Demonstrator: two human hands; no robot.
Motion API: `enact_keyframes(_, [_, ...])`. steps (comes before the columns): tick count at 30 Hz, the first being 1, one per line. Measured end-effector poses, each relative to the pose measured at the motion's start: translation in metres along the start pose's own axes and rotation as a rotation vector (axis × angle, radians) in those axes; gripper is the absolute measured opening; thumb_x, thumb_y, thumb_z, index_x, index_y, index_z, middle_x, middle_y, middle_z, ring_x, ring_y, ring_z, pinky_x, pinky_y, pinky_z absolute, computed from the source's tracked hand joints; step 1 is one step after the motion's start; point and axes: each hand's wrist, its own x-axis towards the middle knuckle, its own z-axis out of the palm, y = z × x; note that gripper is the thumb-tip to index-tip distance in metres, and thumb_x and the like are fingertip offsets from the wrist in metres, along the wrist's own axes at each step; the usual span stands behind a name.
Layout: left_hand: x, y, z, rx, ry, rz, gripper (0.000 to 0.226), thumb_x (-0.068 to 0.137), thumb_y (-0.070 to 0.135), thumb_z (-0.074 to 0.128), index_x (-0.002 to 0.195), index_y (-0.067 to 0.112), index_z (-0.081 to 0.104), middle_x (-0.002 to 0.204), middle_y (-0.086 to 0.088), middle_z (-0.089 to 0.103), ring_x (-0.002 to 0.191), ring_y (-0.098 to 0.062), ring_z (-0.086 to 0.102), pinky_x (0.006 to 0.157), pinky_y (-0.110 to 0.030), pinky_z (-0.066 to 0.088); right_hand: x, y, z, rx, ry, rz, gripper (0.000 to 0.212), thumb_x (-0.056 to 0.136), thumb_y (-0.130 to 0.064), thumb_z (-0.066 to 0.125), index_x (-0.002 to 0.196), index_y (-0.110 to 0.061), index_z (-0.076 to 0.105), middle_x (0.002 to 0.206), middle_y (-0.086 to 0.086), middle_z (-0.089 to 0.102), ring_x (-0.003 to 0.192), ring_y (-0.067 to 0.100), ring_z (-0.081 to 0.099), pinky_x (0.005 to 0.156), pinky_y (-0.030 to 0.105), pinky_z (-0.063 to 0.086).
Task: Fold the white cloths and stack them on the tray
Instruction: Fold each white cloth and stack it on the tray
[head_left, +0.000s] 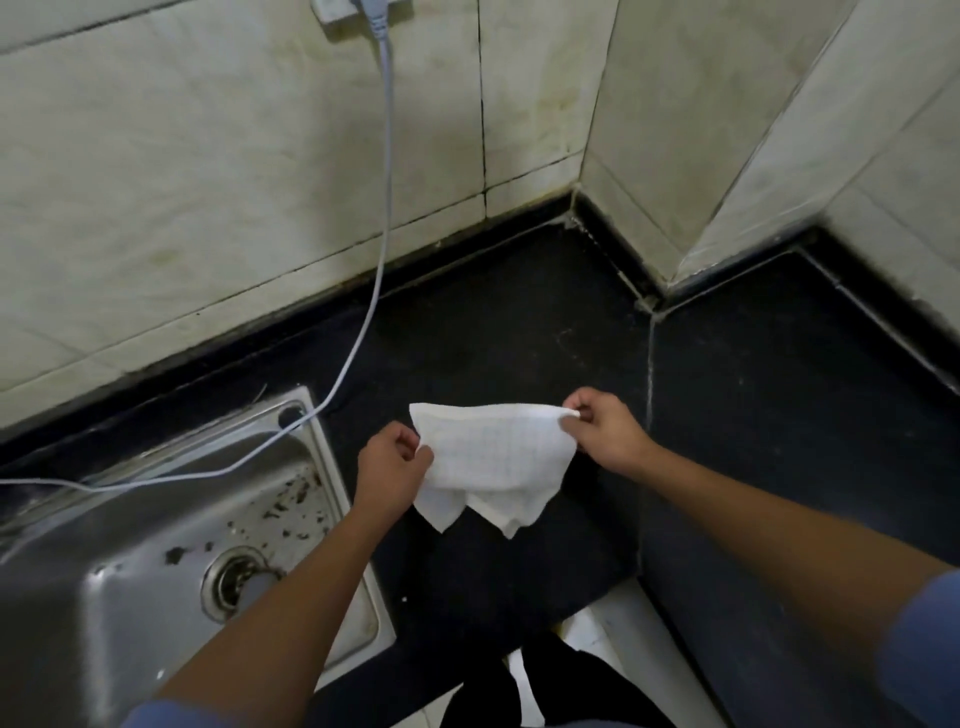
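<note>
Head view: one white cloth (493, 457) with a faint grid weave is held stretched at frame centre above the dark countertop (519, 322), doubled over, its top edge near level and two pointed corners hanging at its lower edge. The left hand (392, 462) grips the cloth's left edge with fingers curled closed on it, and the right hand (605, 431) pinches the upper right corner between thumb and forefinger, the other fingers curled in. Count: one cloth, two hands, one steel sink (130, 545) at lower left, one white cable (382, 208) running down the tiled wall across the sink.
</note>
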Motion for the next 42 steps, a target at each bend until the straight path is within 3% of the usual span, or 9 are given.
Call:
enact_keyframes(7, [0.041, 0.016, 0.015, 0.011, 0.066, -0.098, 0.018, 0.086, 0.014, 0.066, 0.1, 0.014, 0.055, 0.077, 0.001, 0.056, 0.077, -0.019, 0.057, 0.064, -0.026, 0.043, 0.084, -0.004, 0.008, 0.019, 0.08, 0.161, 0.012, 0.084, -0.017, 0.057, 0.089, -0.028, 0.057, 0.099, 0.007, 0.065, 0.094, 0.027, 0.064, 0.082, 0.049, 0.057])
enact_keyframes(13, [0.04, 0.003, 0.017, 0.172, 0.141, -0.027, 0.031, 0.084, 0.011, 0.065, 0.114, 0.011, 0.057, 0.103, -0.009, 0.058, 0.089, -0.022, 0.058, 0.077, -0.035, 0.049, 0.092, 0.001, 0.006, -0.167, 0.088, 0.162, 0.04, 0.089, -0.02, 0.062, 0.128, -0.019, 0.052, 0.115, 0.005, 0.062, 0.108, 0.024, 0.059, 0.092, 0.035, 0.049])
enact_keyframes(17, [0.005, -0.008, 0.023, 0.365, -0.016, 0.206, 0.009, 0.081, 0.009, 0.065, 0.09, 0.012, 0.065, 0.09, -0.004, 0.061, 0.08, -0.02, 0.059, 0.07, -0.031, 0.048, 0.037, -0.006, 0.006, -0.45, 0.106, -0.18, 0.022, 0.087, -0.027, 0.063, 0.108, -0.021, 0.06, 0.1, -0.005, 0.054, 0.093, 0.016, 0.057, 0.073, 0.027, 0.042])
enact_keyframes(21, [-0.02, -0.036, 0.033, 0.62, -0.143, 0.504, 0.016, 0.065, 0.006, 0.073, 0.076, 0.015, 0.066, 0.082, -0.003, 0.06, 0.078, -0.026, 0.061, 0.062, -0.032, 0.051, -0.019, 0.003, 0.034, -0.684, -0.214, -0.424, 0.038, 0.083, -0.046, 0.06, 0.115, -0.025, 0.057, 0.114, -0.006, 0.053, 0.107, 0.014, 0.051, 0.081, 0.029, 0.045])
enact_keyframes(24, [-0.02, -0.046, 0.035, 0.735, -0.202, 0.506, 0.035, 0.063, 0.011, 0.075, 0.097, 0.017, 0.068, 0.104, -0.007, 0.063, 0.098, -0.028, 0.061, 0.075, -0.037, 0.054, -0.027, 0.023, 0.055, -0.883, -0.293, -0.47, 0.046, 0.079, -0.04, 0.062, 0.119, -0.018, 0.058, 0.116, 0.002, 0.054, 0.106, 0.021, 0.052, 0.078, 0.037, 0.05])
enact_keyframes(28, [-0.017, -0.046, 0.032, 0.896, -0.284, 0.444, 0.032, 0.082, 0.015, 0.057, 0.114, 0.014, 0.058, 0.126, -0.01, 0.049, 0.115, -0.029, 0.047, 0.092, -0.04, 0.043, -0.027, 0.042, 0.063, -1.0, -0.192, -0.523, 0.019, 0.06, -0.019, 0.076, 0.075, -0.016, 0.065, 0.081, 0.003, 0.06, 0.073, 0.023, 0.06, 0.049, 0.034, 0.05])
enact_keyframes(32, [-0.029, -0.044, 0.037, 1.006, -0.375, 0.452, 0.028, 0.089, 0.023, 0.048, 0.115, 0.014, 0.054, 0.122, -0.009, 0.051, 0.116, -0.027, 0.045, 0.096, -0.039, 0.036, -0.043, 0.047, 0.047, -0.871, -0.105, -0.533, 0.02, 0.057, -0.016, 0.077, 0.071, -0.021, 0.063, 0.075, -0.003, 0.06, 0.067, 0.017, 0.06, 0.049, 0.027, 0.048])
enact_keyframes(36, [-0.051, -0.052, 0.047, 1.002, -0.412, 0.486, 0.036, 0.084, 0.042, 0.052, 0.109, 0.018, 0.055, 0.108, -0.005, 0.057, 0.104, -0.026, 0.052, 0.09, -0.041, 0.04, -0.064, 0.062, 0.039, -0.782, -0.077, -0.467, 0.016, 0.072, -0.026, 0.047, 0.077, -0.024, 0.062, 0.078, -0.007, 0.061, 0.071, 0.015, 0.062, 0.054, 0.027, 0.047])
enact_keyframes(42, [-0.067, -0.062, 0.054, 0.973, -0.447, 0.518, 0.019, 0.079, 0.02, 0.057, 0.096, 0.013, 0.061, 0.098, -0.008, 0.061, 0.096, -0.029, 0.056, 0.081, -0.04, 0.044, -0.088, 0.088, 0.043, -0.832, -0.109, -0.448, 0.025, 0.07, -0.028, 0.04, 0.074, -0.024, 0.064, 0.079, -0.008, 0.06, 0.072, 0.016, 0.061, 0.048, 0.022, 0.044])
